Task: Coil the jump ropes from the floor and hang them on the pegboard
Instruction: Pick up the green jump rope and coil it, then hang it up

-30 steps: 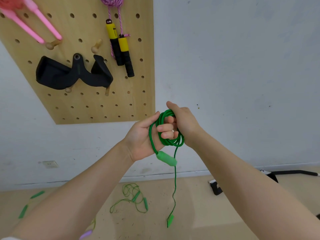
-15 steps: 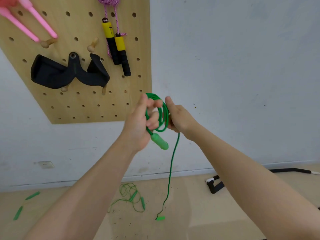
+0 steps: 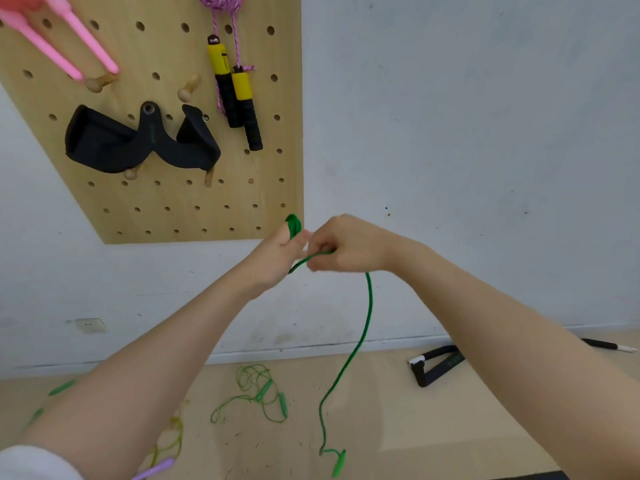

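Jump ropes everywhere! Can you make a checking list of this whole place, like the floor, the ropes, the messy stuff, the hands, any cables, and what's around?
Surface: tan floor, scuffed and speckled.
Job's things: green rope coiled at the hands, tail hanging, end handle on the floor. Thin green rope tangled on the floor. Pegboard already holds a purple rope with yellow-black handles and pink handles.
Clutter: black strap on the pegs; black handle on the floor.
Grippers: left hand holds the coil; right hand pinches the rope.
Cables: nothing seen.
Surroundings: white wall, wall socket.
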A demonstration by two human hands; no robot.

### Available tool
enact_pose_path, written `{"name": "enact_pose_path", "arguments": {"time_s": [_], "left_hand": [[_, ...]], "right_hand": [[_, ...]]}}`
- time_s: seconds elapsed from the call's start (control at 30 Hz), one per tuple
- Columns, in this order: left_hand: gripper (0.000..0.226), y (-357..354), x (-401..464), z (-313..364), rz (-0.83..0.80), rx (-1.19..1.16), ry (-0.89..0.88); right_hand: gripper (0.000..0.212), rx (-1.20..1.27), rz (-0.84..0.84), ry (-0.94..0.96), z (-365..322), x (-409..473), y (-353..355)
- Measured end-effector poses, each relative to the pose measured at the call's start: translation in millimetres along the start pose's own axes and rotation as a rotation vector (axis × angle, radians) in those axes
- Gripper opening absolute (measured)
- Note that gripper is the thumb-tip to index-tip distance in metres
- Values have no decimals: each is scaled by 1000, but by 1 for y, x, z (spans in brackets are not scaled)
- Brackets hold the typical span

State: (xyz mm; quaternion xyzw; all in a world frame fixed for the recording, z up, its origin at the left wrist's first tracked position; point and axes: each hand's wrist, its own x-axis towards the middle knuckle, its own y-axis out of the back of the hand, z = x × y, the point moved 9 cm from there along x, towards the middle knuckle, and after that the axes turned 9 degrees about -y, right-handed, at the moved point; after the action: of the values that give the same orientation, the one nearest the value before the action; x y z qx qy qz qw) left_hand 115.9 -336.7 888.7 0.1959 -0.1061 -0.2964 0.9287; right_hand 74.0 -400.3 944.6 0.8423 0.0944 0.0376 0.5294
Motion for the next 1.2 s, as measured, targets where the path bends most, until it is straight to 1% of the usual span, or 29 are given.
{"name": "enact_pose_path", "arguments": {"time_s": [0.03, 0.07, 0.13, 0.17, 0.23, 0.27, 0.3, 0.33, 0.4, 0.43, 0.47, 0.53, 0.57, 0.6, 0.63, 0.67, 0.7, 0.73, 0.77, 0.8, 0.9, 0.93, 0.97, 1.03, 1.1, 1.13, 1.17, 1.2], "left_hand": [[35, -5, -7, 6, -20, -63, -21], [41, -12, -16, 16, -67, -151, -58], [58, -31, -34, 40, -223, -333, -146], [62, -40, -41, 49, -292, -423, -158], [57, -51, -48, 66, -369, -608, -135], [52, -51, -47, 73, -370, -698, -144], [43, -46, -43, 79, -335, -778, -177], [35, -37, -37, 83, -275, -843, -227], [22, -14, -25, 83, -117, -922, -300], [19, -2, -19, 79, -24, -905, -311], [18, 10, -13, 72, 79, -835, -310], [17, 30, 0, 53, 252, -560, -249], [18, 34, 5, 42, 300, -411, -195], [21, 35, 8, 33, 312, -271, -147], [22, 31, 11, 26, 284, -146, -117], [22, 24, 12, 19, 234, -55, -99], [20, 18, 12, 12, 193, -17, -78], [18, 13, 10, 6, 167, -35, -57], [18, 9, 7, 3, 148, -104, -50], [24, 6, 3, 2, 132, -180, -57], [60, -7, -10, 5, 43, -394, -44], [67, -14, -15, 9, -25, -482, -29], [70, -23, -20, 16, -108, -566, -21], [62, -33, -29, 33, -245, -689, -49], [41, -31, -33, 48, -270, -698, -122], [35, -29, -34, 54, -263, -683, -160], [33, -27, -35, 60, -240, -673, -195], [32, -24, -33, 64, -195, -671, -228]], "right_hand": [[30, 75, 64, -27, 7, 0, 11], [36, 196, 147, -60, 14, -1, 23], [49, 510, 326, -88, 29, -5, 43], [53, 627, 391, -74, 33, -7, 47], [53, 823, 410, -36, 34, -5, 46], [52, 883, 402, -49, 35, -1, 40], [51, 858, 384, -98, 39, 5, 32], [48, 729, 355, -193, 46, 11, 21], [35, 351, 221, -412, 59, 16, -8], [32, 274, 168, -473, 64, 15, -19], [33, 300, 115, -496, 65, 12, -26], [34, 380, 55, -450, 52, 5, -29], [30, 350, 16, -378, 39, 2, -28], [25, 286, -48, -298, 22, 0, -27], [24, 201, -129, -214, 4, -4, -28], [26, 134, -206, -144, -12, -10, -29], [29, 101, -263, -95, -23, -16, -29], [29, 116, -263, -63, -27, -18, -22], [26, 145, -209, -39, -28, -18, -10], [24, 180, -125, -23, -25, -15, 3], [24, 344, 125, -73, 1, -8, 34], [23, 420, 172, -97, 11, -6, 37], [21, 497, 198, -123, 20, -5, 35], [22, 659, 239, -151, 33, -4, 28], [28, 784, 240, -136, 40, -1, 14], [31, 797, 196, -144, 41, 0, 2], [33, 774, 120, -172, 40, 0, -14], [35, 713, 31, -212, 39, 0, -31]]}}
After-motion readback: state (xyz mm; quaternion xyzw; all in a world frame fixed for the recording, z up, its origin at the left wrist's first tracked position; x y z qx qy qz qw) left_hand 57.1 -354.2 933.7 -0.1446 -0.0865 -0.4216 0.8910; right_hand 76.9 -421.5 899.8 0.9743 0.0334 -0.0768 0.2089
